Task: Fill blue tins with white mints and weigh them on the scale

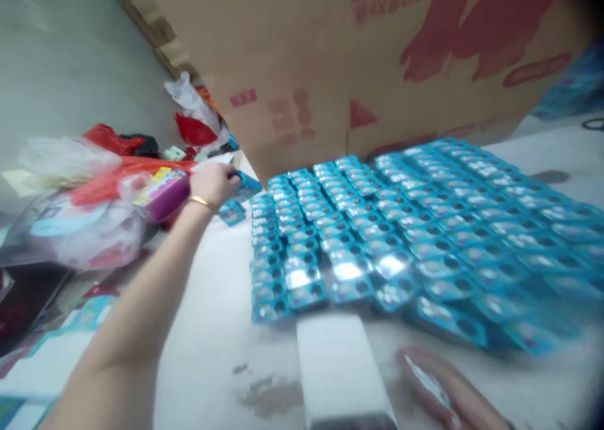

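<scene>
Seen from where I stand, left to right: plastic bags [106,225] lie heaped beside a purple-and-yellow package [163,194]; next, the person's left hand [212,183] (gold bangle at the wrist) meets a blue pack [248,186], though I cannot tell whether its fingers grip it. A loose blue card pack [232,213] lies just below on the table [207,329]. Blue packs in rows [349,228] stand before a cardboard carton [302,58]; nearer, a white box [337,361]; then the blurred right hand [453,379], curled around a whitish object [431,383].
</scene>
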### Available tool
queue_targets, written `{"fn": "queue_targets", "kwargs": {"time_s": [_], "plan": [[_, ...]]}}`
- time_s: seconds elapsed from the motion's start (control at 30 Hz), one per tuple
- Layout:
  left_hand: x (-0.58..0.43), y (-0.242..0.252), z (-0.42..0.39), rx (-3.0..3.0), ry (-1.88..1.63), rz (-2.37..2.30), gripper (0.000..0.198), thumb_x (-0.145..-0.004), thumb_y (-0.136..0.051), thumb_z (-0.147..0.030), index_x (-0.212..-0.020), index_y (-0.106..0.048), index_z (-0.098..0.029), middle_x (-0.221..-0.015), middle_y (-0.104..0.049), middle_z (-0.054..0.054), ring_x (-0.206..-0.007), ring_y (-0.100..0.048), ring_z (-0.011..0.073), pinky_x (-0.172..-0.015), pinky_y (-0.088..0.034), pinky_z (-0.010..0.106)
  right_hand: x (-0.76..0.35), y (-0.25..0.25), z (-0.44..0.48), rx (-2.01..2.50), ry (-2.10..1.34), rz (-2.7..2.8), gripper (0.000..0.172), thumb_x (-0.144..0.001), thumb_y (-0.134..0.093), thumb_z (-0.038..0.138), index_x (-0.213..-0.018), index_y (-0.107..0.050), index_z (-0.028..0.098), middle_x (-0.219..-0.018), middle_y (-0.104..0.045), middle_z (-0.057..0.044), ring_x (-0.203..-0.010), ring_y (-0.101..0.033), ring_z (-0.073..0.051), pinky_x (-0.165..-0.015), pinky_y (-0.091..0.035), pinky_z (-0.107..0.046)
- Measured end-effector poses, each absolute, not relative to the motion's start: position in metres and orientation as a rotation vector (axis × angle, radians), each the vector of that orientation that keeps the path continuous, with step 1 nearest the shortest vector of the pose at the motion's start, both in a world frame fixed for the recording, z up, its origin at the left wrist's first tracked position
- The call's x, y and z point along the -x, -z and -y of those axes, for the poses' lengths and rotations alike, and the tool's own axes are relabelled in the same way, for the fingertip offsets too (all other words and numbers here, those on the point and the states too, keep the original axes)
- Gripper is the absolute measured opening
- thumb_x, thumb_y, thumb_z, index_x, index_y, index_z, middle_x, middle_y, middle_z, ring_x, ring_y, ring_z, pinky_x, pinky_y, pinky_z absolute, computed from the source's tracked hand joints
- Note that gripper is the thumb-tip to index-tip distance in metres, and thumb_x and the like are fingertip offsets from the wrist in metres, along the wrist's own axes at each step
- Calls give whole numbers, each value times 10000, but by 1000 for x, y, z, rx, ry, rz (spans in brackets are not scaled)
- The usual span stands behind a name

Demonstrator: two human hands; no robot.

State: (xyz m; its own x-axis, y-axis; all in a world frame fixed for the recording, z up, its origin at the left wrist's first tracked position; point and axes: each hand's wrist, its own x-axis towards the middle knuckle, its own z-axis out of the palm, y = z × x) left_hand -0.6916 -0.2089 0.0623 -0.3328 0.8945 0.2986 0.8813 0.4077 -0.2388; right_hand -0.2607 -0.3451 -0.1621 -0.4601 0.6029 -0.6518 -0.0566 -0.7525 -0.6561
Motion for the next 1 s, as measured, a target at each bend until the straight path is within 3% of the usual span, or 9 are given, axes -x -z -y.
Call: {"fn": "queue_targets", "kwargs": {"time_s": [0.07,0.17,0.3,0.47,0.6,0.77,0.87,1.0], "plan": [[643,-77,251,1638,-97,2148,299,-769,-486,-320,-910,-715,-188,-821,-679,81,-782,-620,255,-655,-439,318,261,161,346,1313,-2287,714,351,-636,-723,490,-730,-616,169,-545,-523,19,-349,-330,-31,-310,-246,-179],[568,-77,308,1814,-216,2159,240,-778,-484,-304,-803,-700,-202,-720,-645,44,-666,-582,207,-605,-409,295,255,161,349,1245,-2381,592,272,-659,-738,366,-726,-606,137,-502,-470,47,-353,-256,-4,-317,-133,-145],[494,-35,356,2103,-423,2237,198,-775,-495,-252,-681,-667,-229,-738,-655,33,-691,-604,214,-595,-415,302,239,157,361,1162,-2418,537,231,-691,-724,308,-789,-628,123,-504,-467,53,-355,-272,-7,-309,-117,-131],[454,19,372,2209,-604,2260,199,-790,-505,-240,-755,-700,-223,-822,-692,94,-771,-647,274,-597,-440,347,222,152,374,1092,-2407,564,229,-725,-720,313,-822,-638,123,-528,-493,39,-363,-292,-11,-302,-143,-128],[446,25,376,2234,-585,2294,206,-810,-510,-227,-787,-714,-203,-876,-701,114,-825,-658,280,-647,-476,349,213,151,377,1075,-2428,530,209,-735,-714,304,-819,-626,134,-517,-485,47,-360,-292,-11,-300,-146,-122],[470,4,394,2440,69,2203,222,-840,-562,-317,-1002,-690,-235,-1020,-703,44,-909,-652,232,-798,-507,344,207,149,379,1088,-2434,561,203,-747,-693,288,-854,-639,125,-534,-509,39,-359,-286,-8,-302,-155,-127],[494,-2,418,2261,518,2246,271,-862,-550,-397,-1015,-684,-217,-969,-714,38,-859,-662,207,-791,-522,332,204,147,380,1124,-2422,623,212,-747,-702,288,-869,-647,123,-529,-486,48,-372,-289,-10,-308,-145,-132],[519,18,456,2005,811,2425,291,-843,-583,-435,-986,-699,-209,-915,-726,41,-783,-670,188,-766,-536,309,206,141,381,1187,-2398,727,269,-732,-729,304,-913,-661,117,-567,-494,41,-400,-295,-8,-325,-143,-140]]}}
